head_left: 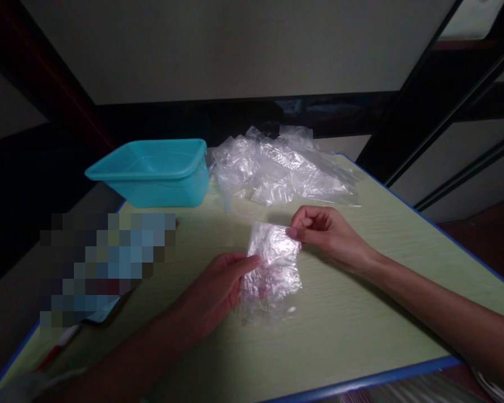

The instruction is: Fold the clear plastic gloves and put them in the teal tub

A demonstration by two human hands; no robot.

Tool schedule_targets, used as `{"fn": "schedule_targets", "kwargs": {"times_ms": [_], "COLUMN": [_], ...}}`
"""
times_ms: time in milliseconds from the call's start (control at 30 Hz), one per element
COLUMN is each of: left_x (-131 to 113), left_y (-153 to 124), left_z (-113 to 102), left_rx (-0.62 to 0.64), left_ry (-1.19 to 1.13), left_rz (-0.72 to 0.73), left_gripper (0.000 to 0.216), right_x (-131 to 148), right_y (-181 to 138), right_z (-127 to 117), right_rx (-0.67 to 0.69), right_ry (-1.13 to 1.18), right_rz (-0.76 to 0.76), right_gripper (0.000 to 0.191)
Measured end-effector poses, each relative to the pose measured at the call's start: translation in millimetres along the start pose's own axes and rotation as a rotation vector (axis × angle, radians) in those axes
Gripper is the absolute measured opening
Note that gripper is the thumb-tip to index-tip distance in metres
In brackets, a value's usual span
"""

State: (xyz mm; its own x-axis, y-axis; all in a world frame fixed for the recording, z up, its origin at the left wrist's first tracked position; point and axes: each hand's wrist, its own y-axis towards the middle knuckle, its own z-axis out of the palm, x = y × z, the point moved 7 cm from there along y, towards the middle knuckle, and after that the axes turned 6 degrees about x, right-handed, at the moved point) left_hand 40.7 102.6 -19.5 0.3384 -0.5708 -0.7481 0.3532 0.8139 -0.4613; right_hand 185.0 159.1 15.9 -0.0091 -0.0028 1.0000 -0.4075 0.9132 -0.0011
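A small clear plastic bag is held just above the pale green table, near its middle. My left hand grips the bag's left edge, thumb on top and fingers under it. My right hand pinches the bag's upper right corner between thumb and fingertips. The bag is crinkled and hangs down toward the table.
A heap of clear plastic bags lies at the back of the table. A turquoise plastic tub stands at the back left. A blurred-out patch covers the left of the table, with a red and white pen below it. The table has a blue edge.
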Motion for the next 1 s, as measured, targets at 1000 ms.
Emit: {"fn": "schedule_targets", "kwargs": {"times_ms": [1000], "left_x": [0.8], "left_y": [0.5], "left_z": [10.5], "left_rx": [0.258], "left_ry": [0.396], "left_rz": [0.004], "left_gripper": [0.021], "right_x": [-1.5], "right_y": [1.7], "right_z": [-25.0], "right_rx": [-0.265], "right_ry": [-0.077], "right_rz": [-0.121], "right_gripper": [0.016]}}
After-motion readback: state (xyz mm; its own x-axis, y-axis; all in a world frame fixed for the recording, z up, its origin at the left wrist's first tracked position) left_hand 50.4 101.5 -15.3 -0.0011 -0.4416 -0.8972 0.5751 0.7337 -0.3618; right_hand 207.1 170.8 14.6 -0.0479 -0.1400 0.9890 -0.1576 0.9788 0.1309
